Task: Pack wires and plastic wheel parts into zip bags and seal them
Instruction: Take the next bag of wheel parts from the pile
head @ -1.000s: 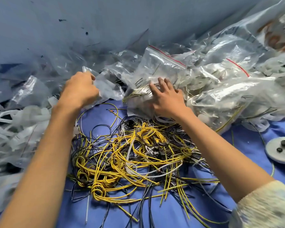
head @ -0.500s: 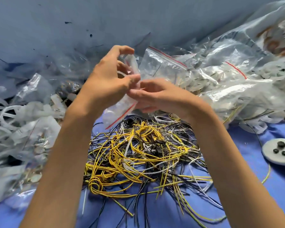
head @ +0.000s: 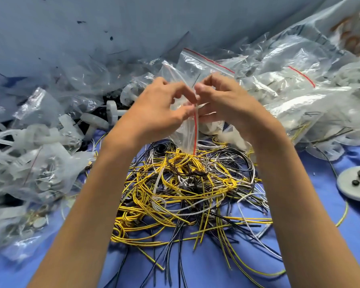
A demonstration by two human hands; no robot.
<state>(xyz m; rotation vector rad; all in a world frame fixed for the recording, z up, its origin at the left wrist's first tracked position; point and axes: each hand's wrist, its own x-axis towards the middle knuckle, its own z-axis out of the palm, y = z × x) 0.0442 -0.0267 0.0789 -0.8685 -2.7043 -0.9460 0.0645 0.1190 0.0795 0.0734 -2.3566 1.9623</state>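
My left hand [head: 158, 107] and my right hand [head: 222, 102] meet above the wire pile, both pinching the mouth of a clear zip bag [head: 185, 132] with a red seal stripe. The bag hangs down between my hands and looks empty. Below it lies a tangled heap of yellow, black and white wires [head: 187, 188] on the blue cloth. White plastic wheel parts [head: 98, 119] lie at the left, some loose and some in bags.
Filled zip bags [head: 289, 96] are heaped at the back right. Crumpled empty bags and bagged parts [head: 40, 173] crowd the left side. A grey disc with three black knobs [head: 355, 183] sits at the right edge. A blue-grey wall stands behind.
My left hand lifted an empty zip bag from the left pile to the centre. My right hand left the filled bags and joined it; the bag now hangs upright between both hands.
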